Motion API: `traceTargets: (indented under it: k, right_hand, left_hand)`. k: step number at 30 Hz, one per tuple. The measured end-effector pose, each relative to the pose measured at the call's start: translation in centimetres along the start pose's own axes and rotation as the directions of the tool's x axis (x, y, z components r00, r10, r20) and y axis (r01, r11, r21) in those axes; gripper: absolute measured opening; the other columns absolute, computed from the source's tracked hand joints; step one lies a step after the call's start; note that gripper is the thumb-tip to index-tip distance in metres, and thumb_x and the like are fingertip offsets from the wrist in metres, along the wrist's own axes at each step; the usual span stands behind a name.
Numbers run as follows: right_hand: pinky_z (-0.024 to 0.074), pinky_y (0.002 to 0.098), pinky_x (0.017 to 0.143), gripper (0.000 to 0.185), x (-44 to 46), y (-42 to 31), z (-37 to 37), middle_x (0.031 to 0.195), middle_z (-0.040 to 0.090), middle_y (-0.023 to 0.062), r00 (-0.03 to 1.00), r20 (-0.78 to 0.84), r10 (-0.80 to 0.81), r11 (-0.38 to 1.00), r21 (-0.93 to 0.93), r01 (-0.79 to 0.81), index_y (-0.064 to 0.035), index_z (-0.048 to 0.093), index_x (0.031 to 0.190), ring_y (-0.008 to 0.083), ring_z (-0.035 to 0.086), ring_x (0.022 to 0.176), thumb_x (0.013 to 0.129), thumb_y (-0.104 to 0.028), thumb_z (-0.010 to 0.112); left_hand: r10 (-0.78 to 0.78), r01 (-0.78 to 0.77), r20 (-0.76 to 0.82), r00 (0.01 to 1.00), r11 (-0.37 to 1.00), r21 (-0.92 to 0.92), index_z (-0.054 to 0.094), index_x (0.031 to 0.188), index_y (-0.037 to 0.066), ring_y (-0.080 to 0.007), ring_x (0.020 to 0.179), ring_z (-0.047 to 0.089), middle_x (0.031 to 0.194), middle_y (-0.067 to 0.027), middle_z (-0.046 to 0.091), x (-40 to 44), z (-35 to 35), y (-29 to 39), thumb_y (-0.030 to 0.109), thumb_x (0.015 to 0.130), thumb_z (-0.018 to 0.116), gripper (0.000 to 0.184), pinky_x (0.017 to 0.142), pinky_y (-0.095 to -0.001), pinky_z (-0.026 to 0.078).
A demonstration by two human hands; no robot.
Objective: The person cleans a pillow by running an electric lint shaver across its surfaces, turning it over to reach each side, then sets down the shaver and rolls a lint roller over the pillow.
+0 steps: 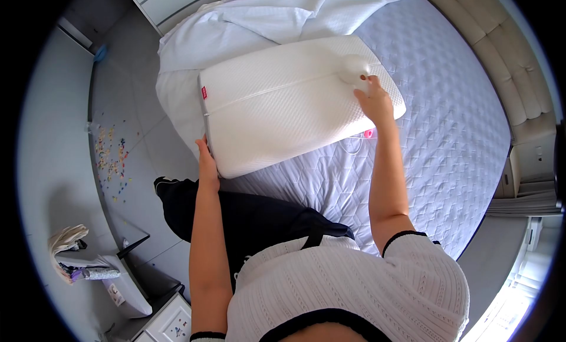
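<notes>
A large white pillow (pixel 283 106) with a red tag on its left end lies on the bed. My left hand (pixel 207 161) rests flat against the pillow's left end, near its lower corner, with the fingers partly hidden behind the edge. On the right part of the pillow, my right hand (pixel 375 100) touches the cover with thumb and fingers apart. Just above its fingertips is a round raised bulge with a small brown spot (pixel 363 77). A pink item (pixel 368 133) with a thin white cord lies under the pillow's lower right edge.
The bed has a grey quilted cover (pixel 442 106) and a rumpled white sheet (pixel 247 29) at the far side. Small colourful pieces (pixel 112 156) are scattered on the floor at left. A chair with clothes (pixel 88 271) stands lower left; a padded headboard (pixel 501 53) is at right.
</notes>
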State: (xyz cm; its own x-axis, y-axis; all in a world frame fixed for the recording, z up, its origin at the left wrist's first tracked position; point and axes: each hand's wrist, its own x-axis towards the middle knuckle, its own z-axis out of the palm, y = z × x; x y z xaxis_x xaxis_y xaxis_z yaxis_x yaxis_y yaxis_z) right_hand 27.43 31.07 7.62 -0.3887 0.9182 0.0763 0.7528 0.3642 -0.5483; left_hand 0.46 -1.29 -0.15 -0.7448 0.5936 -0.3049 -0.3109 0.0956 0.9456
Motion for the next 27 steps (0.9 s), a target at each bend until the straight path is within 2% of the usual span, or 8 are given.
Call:
traceTargets:
  k: [7, 14, 19, 20, 23, 25, 26, 27]
  right_hand:
    - [0.0543, 0.0491, 0.079, 0.045, -2.7, -6.9, 3.4, 0.095, 0.071, 0.0201, 0.947, 0.140, -0.290, 0.957, 0.030, 0.288, -0.0107, 0.053, 0.125, 0.0392, 0.069, 0.092, 0.087, -0.030, 0.066]
    - [0.0570, 0.0445, 0.069, 0.044, -5.2, -12.4, 5.8, 0.087, 0.071, 0.0177, 0.867, 0.303, -0.395, 0.916, 0.061, 0.396, -0.0082, 0.055, 0.121, 0.0342, 0.071, 0.082, 0.084, -0.027, 0.068]
    - [0.0570, 0.0436, 0.066, 0.043, -5.4, -13.8, 8.2, 0.095, 0.070, 0.0185, 0.796, 0.252, -0.550, 0.834, 0.130, 0.536, -0.0064, 0.055, 0.119, 0.0348, 0.070, 0.081, 0.082, -0.023, 0.070]
    - [0.0569, 0.0438, 0.066, 0.043, -5.2, -13.8, 8.8, 0.099, 0.070, 0.0190, 0.768, 0.179, -0.615, 0.789, 0.157, 0.595, -0.0061, 0.055, 0.119, 0.0353, 0.070, 0.080, 0.082, -0.022, 0.070]
    - [0.0566, 0.0448, 0.069, 0.044, -5.1, -15.5, 8.9, 0.103, 0.068, 0.0195, 0.753, 0.240, -0.613, 0.790, 0.172, 0.589, -0.0056, 0.054, 0.121, 0.0360, 0.070, 0.083, 0.083, -0.020, 0.069]
    - [0.0561, 0.0454, 0.072, 0.045, -4.6, -16.6, 8.7, 0.104, 0.069, 0.0199, 0.746, 0.279, -0.605, 0.796, 0.180, 0.578, -0.0050, 0.053, 0.123, 0.0369, 0.069, 0.086, 0.084, -0.020, 0.069]
    - [0.0556, 0.0459, 0.075, 0.047, -4.6, -17.2, 9.0, 0.105, 0.069, 0.0203, 0.752, 0.315, -0.579, 0.815, 0.192, 0.547, -0.0045, 0.053, 0.125, 0.0378, 0.069, 0.089, 0.084, -0.020, 0.069]
    - [0.0556, 0.0459, 0.075, 0.047, -4.1, -17.4, 9.3, 0.105, 0.069, 0.0203, 0.743, 0.319, -0.588, 0.808, 0.190, 0.558, -0.0045, 0.053, 0.125, 0.0378, 0.069, 0.089, 0.084, -0.020, 0.069]
  left_hand:
    - [0.005, -0.004, 0.023, 1.000, 0.999, -0.048, 0.033, 0.154, 0.006, -0.0231, 0.139, 0.041, 0.151, -0.0111, 0.045, 0.4, -0.1, -0.1, 0.069, 0.101, 0.020, 0.083, 0.116, -0.0356, 0.029]
    - [-0.006, 0.011, 0.056, 0.998, 0.996, -0.090, 0.029, 0.155, 0.006, -0.0229, 0.140, 0.040, 0.153, -0.0108, 0.042, 0.7, 0.2, 0.4, 0.070, 0.101, 0.020, 0.084, 0.116, -0.0357, 0.031]
    - [0.023, -0.017, 0.041, 0.999, 0.988, -0.152, 0.023, 0.157, 0.007, -0.0237, 0.140, 0.041, 0.154, -0.0126, 0.040, 1.0, 0.5, 0.9, 0.069, 0.101, 0.022, 0.084, 0.116, -0.0361, 0.032]
    - [-0.010, 0.017, 0.041, 0.999, 0.984, -0.180, 0.021, 0.158, 0.007, -0.0247, 0.140, 0.041, 0.154, -0.0142, 0.039, 1.3, 0.5, 1.0, 0.070, 0.100, 0.024, 0.085, 0.116, -0.0368, 0.032]
    - [-0.112, 0.100, -0.025, 0.993, 0.956, -0.275, 0.018, 0.158, 0.005, -0.0278, 0.140, 0.041, 0.154, -0.0187, 0.037, 1.9, 0.9, 3.1, 0.066, 0.101, 0.032, 0.085, 0.114, -0.0383, 0.035]
    - [-0.058, 0.057, -0.036, 0.998, 0.998, -0.025, 0.018, 0.158, 0.005, -0.0287, 0.136, 0.044, 0.153, -0.0192, 0.038, 3.7, 1.0, 4.2, 0.054, 0.102, 0.042, 0.078, 0.110, -0.0390, 0.039]
    - [-0.099, 0.109, -0.132, 0.986, 0.991, 0.073, 0.022, 0.157, 0.005, -0.0291, 0.131, 0.048, 0.148, -0.0213, 0.041, 3.9, 0.6, 4.7, 0.040, 0.097, 0.058, 0.077, 0.106, -0.0391, 0.042]
    - [-0.096, 0.105, -0.140, 0.986, 0.993, 0.061, 0.022, 0.157, 0.005, -0.0291, 0.131, 0.048, 0.148, -0.0213, 0.041, 4.9, 0.4, 4.4, 0.040, 0.097, 0.058, 0.077, 0.106, -0.0391, 0.042]
